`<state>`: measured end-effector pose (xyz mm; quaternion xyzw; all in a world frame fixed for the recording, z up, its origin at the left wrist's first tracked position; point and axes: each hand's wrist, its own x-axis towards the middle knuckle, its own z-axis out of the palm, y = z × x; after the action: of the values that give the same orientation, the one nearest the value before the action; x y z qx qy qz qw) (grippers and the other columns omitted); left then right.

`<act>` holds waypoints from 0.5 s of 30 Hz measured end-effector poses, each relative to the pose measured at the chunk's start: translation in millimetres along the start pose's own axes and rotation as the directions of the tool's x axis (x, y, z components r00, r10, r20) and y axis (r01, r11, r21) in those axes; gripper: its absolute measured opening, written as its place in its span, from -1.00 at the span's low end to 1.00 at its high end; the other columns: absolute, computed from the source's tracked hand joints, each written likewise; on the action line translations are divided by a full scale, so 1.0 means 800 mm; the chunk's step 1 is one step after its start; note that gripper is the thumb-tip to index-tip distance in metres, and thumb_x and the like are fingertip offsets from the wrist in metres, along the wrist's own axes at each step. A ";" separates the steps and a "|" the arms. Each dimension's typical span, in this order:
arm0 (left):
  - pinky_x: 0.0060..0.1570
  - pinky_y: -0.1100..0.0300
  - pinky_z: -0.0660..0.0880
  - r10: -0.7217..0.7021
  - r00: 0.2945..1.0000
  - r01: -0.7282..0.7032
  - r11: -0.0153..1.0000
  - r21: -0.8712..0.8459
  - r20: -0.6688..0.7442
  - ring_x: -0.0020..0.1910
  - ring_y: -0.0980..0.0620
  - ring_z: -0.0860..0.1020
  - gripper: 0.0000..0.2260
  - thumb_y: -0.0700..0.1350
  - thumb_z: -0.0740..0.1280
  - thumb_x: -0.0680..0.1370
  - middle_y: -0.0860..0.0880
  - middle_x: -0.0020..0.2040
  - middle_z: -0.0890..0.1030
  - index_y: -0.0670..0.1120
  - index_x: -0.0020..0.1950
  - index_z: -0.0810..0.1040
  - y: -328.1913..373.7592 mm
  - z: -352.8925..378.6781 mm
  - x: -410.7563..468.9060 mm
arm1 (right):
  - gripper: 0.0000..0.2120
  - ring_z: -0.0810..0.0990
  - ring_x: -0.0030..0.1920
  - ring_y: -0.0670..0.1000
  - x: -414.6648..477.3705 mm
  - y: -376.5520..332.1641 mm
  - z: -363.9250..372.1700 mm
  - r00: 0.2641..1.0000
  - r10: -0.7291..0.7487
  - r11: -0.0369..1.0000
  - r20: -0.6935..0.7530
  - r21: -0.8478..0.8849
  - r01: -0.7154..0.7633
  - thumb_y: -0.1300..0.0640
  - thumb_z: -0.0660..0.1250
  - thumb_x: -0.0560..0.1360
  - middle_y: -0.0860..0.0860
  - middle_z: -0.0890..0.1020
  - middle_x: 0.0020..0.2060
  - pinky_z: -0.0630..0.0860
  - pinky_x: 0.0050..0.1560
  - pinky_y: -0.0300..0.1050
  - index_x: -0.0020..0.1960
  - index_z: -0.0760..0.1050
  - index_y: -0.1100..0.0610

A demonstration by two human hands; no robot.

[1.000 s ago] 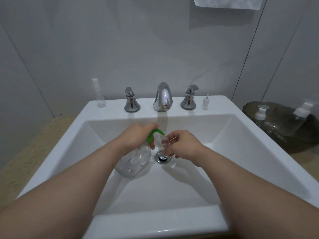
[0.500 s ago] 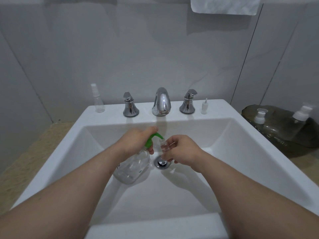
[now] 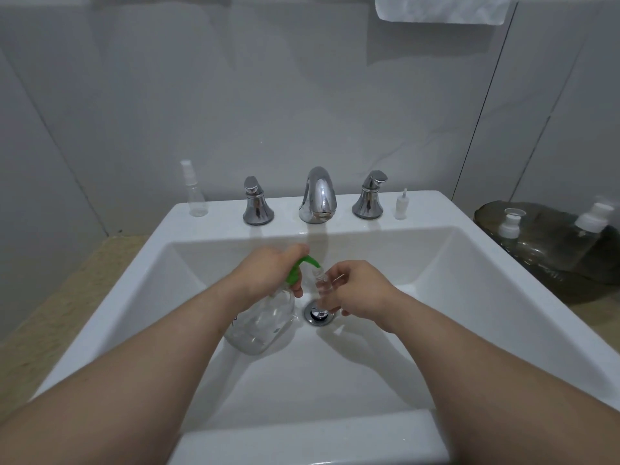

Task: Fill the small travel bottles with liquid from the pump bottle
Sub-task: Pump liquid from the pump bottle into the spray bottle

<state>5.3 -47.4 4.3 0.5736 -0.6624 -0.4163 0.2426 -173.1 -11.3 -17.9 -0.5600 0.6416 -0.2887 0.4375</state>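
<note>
Leftmost, the left hand point(image 3: 268, 273) curls around the neck and green head of the pump bottle point(image 3: 265, 317), whose clear body hangs tilted below it over the sink point(image 3: 436, 209). Its spout sits just at the mouth of the small bottle point(image 3: 322, 285), which the right hand point(image 3: 359, 290) pinches above the drain point(image 3: 318, 315).

Pump bottle point(image 3: 265, 323) top under left hand point(image 3: 268, 273); towel point(image 3: 439, 10) partly beyond upper edge.

pump bottle point(image 3: 265, 323): clear, green pump, tilted over basin point(image 3: 436, 280) | travel bottle point(image 3: 322, 286): clear, uncapped, mouth at nozzle tip
</note>
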 end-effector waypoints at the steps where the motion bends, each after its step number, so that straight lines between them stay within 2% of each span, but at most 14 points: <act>1: -0.24 0.11 0.41 0.001 1.000 -0.001 1.000 0.002 0.002 -0.29 -0.01 0.53 -0.48 0.16 0.18 0.65 -0.14 -0.26 0.74 -0.18 -0.27 0.64 0.001 0.000 -0.001 | -0.71 0.65 -0.23 0.01 0.000 0.000 0.000 1.000 -0.001 1.000 0.001 0.000 0.001 0.31 0.57 0.31 0.13 0.72 -0.05 0.52 -0.26 -0.16 -0.02 0.61 0.13; 15: -0.31 0.14 0.39 -0.004 1.000 0.004 1.000 0.017 0.017 -0.44 0.08 0.45 -0.54 0.06 0.19 0.65 -0.13 -0.26 0.74 -0.15 -0.32 0.62 0.006 0.000 -0.003 | -0.70 0.65 -0.30 -0.03 -0.002 0.001 0.000 1.000 -0.011 1.000 0.020 -0.001 0.011 0.32 0.56 0.33 0.07 0.70 -0.18 0.56 -0.27 -0.16 0.02 0.59 0.16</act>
<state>2.8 -45.0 8.8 0.5734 -0.6668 -0.4160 0.2314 -173.6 -10.0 -17.9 -0.5667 0.6341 -0.2852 0.4420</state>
